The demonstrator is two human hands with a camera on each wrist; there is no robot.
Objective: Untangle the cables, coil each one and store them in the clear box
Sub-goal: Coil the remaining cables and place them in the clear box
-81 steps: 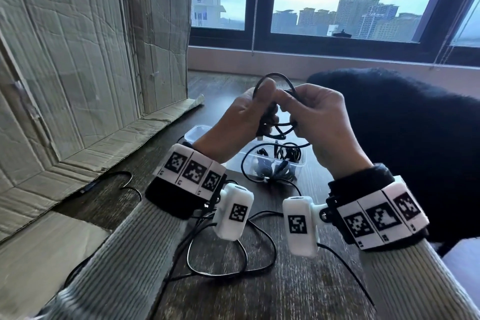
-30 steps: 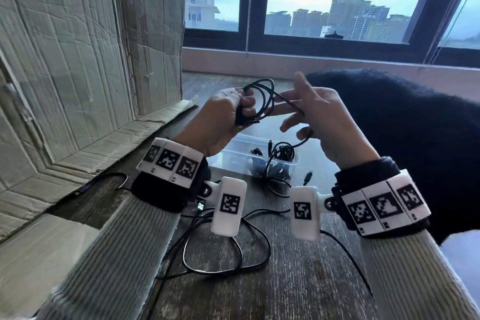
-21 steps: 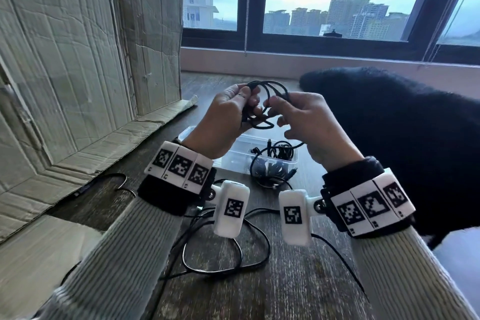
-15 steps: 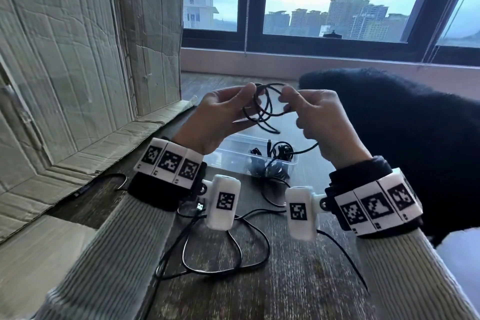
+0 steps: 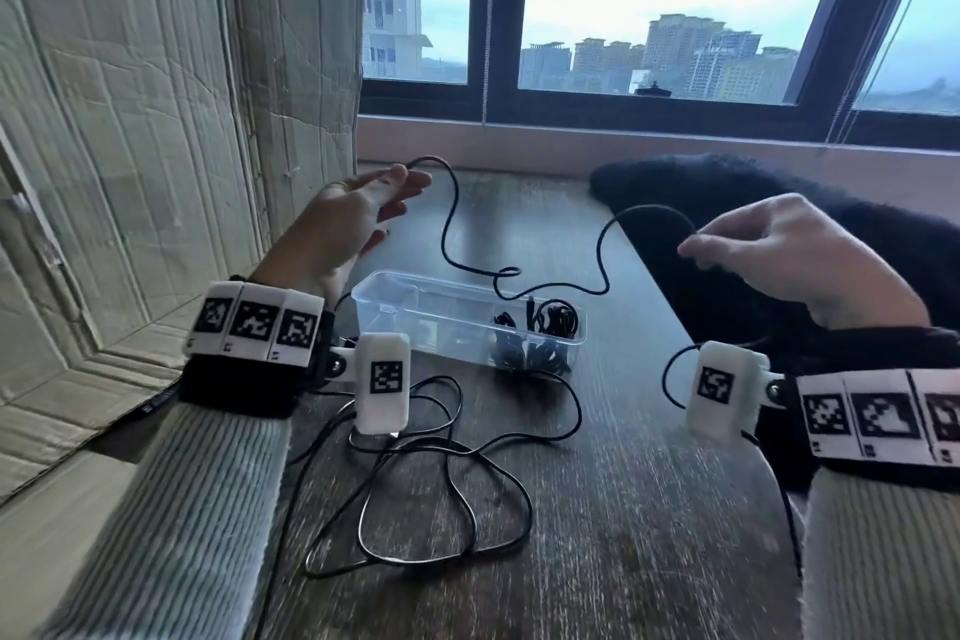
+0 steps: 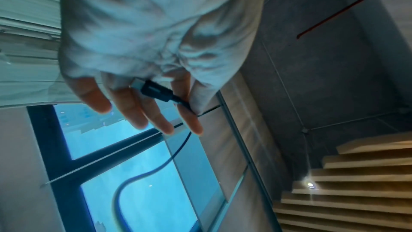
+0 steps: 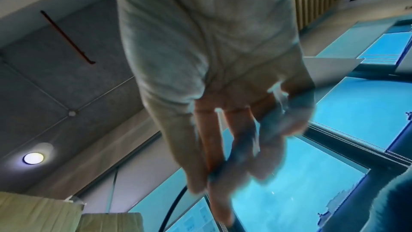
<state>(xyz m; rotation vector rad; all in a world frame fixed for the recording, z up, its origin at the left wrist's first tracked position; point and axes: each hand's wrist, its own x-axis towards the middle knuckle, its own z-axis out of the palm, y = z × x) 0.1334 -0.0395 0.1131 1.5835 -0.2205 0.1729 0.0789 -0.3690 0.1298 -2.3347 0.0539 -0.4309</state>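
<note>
**Cable pulled out between my two hands**

The black cable (image 5: 451, 224) no longer sits bunched as half a second ago; I see it strung left to right above the clear box (image 5: 415, 312), sagging with one small loop. My left hand (image 5: 343, 224) pinches the plug end, other fingers straight (wrist view confirms); my right hand (image 5: 789, 255) has its grip curled round the other end. More cables (image 5: 415, 463) sprawl on the wooden desk (image 5: 623, 509), cardboard (image 5: 130, 146) left, window (image 5: 649, 5) ahead.
</note>
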